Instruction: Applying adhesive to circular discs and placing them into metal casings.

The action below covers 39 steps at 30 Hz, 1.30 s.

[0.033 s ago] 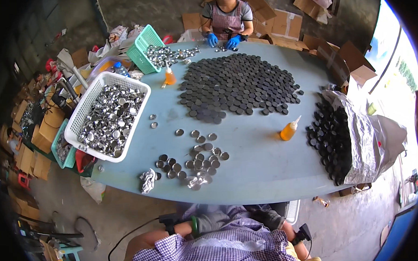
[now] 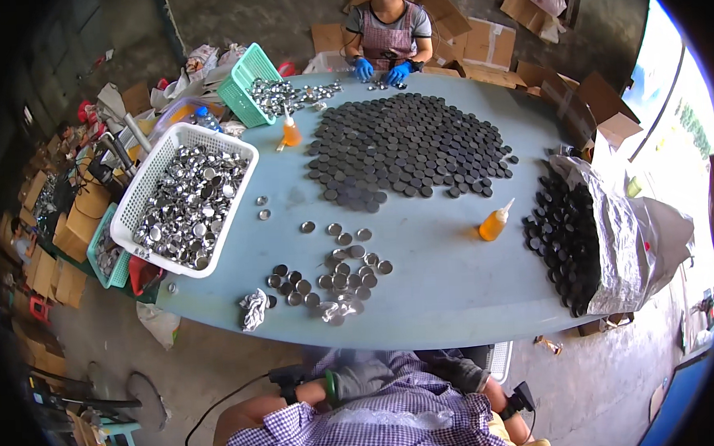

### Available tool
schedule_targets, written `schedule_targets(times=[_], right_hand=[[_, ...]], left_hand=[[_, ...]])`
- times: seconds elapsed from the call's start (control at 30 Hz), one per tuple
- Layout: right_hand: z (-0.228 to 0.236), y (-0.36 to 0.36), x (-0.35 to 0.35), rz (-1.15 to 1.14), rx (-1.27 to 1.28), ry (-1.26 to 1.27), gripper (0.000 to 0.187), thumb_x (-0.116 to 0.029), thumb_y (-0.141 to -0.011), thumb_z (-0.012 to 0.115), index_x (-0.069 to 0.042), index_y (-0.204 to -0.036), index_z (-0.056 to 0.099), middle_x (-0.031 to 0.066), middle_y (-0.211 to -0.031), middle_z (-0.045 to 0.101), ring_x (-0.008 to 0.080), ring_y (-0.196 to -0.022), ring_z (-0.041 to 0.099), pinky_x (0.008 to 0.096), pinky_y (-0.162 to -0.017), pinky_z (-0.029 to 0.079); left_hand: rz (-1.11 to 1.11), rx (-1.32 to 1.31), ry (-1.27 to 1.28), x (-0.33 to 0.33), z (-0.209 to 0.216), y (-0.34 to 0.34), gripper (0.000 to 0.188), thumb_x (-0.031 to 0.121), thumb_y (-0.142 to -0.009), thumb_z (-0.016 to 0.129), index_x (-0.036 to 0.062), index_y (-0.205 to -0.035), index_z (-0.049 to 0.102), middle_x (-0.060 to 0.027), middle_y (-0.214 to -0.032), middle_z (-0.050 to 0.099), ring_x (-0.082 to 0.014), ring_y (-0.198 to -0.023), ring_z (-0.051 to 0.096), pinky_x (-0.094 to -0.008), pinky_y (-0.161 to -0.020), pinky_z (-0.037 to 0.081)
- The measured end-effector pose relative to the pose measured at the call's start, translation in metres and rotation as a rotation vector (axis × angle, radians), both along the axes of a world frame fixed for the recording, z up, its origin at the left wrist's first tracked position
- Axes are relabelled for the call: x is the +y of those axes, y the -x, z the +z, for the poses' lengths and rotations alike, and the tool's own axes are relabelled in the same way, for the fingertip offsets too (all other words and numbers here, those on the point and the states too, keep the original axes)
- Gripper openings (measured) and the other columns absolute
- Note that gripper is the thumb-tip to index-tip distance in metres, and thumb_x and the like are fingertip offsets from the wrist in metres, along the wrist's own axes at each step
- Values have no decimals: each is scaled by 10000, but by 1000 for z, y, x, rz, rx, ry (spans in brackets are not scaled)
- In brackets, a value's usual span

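My left hand (image 2: 362, 380), in a grey glove, rests on the checked apron (image 2: 334, 423) over my lap, below the table's front edge. My right hand (image 2: 461, 371), gloved in dark grey, lies on the other thigh. The fingers of both are too dark and too folded into the cloth to make out, and nothing shows in either hand. Nearest them on the table are loose round metal caps (image 2: 342, 279), some dark inside, with a crumpled silvery wad (image 2: 255, 309) to their left. Farther back spreads a large layer of black discs (image 2: 409, 145).
A white basket (image 2: 120, 225) of shiny caps stands at left, a tipped green basket (image 2: 236, 93) behind it. Orange-filled squeeze bottles (image 2: 493, 224) stand on the table (image 2: 448, 291). More black discs (image 2: 561, 246) spill from a silvery bag (image 2: 625, 251). A blue-gloved co-worker (image 2: 387, 34) sits opposite.
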State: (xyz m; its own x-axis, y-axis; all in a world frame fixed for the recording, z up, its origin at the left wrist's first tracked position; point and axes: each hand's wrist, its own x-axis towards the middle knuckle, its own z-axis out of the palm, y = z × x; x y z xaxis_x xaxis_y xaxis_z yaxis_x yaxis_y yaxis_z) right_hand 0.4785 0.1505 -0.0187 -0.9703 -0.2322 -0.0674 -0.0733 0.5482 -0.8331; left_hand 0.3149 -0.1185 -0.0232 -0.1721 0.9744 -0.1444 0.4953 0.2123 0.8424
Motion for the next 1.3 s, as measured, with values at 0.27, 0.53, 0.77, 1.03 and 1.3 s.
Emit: schedule_targets(times=[0.27, 0.53, 0.77, 1.03, 1.3], right_hand=[[69, 135, 8, -438, 391, -180, 621, -203, -737, 738, -34, -1259, 447, 163, -1185, 553, 333, -1083, 534, 407, -915, 443], [17, 321, 80, -684, 289, -585, 996, -502, -594, 762, -56, -1377, 336, 189, -1391, 362, 367, -1319, 281, 459, -1084, 229], [-7, 396, 98, -770, 207, -721, 1058, -593, -564, 745, -60, -1380, 335, 201, -1423, 316, 427, -1346, 188, 524, -1107, 131], [6, 459, 126, -847, 148, -697, 1015, -560, -575, 749, -59, -1370, 364, 204, -1432, 304, 439, -1348, 175, 528, -1106, 137], [-1, 522, 157, -812, 114, -719, 966, -630, -682, 622, -61, -1402, 320, 178, -1464, 271, 379, -1379, 138, 475, -1129, 69]], left_hand=[[710, 435, -482, 19, 95, 105, 606, 213, -731, 741, 6, -1238, 481, -213, -1263, 480, -348, -1166, 477, -395, -979, 408], [813, 613, 214, 115, 69, 289, 1168, 534, -563, 788, 120, -1462, 169, -207, -1501, 142, -399, -1373, 174, -460, -1103, 218], [649, 688, 470, 174, 46, 342, 1234, 690, -545, 715, 158, -1484, 115, -190, -1525, 23, -434, -1387, 20, -550, -1110, 50], [665, 751, 294, 202, 31, 408, 1161, 758, -563, 645, 127, -1455, 251, -200, -1510, 88, -460, -1377, -19, -548, -1114, 44], [756, 712, 408, 231, 49, 464, 1088, 734, -615, 627, 164, -1459, 242, -139, -1528, 88, -394, -1400, -20, -512, -1129, 65]])
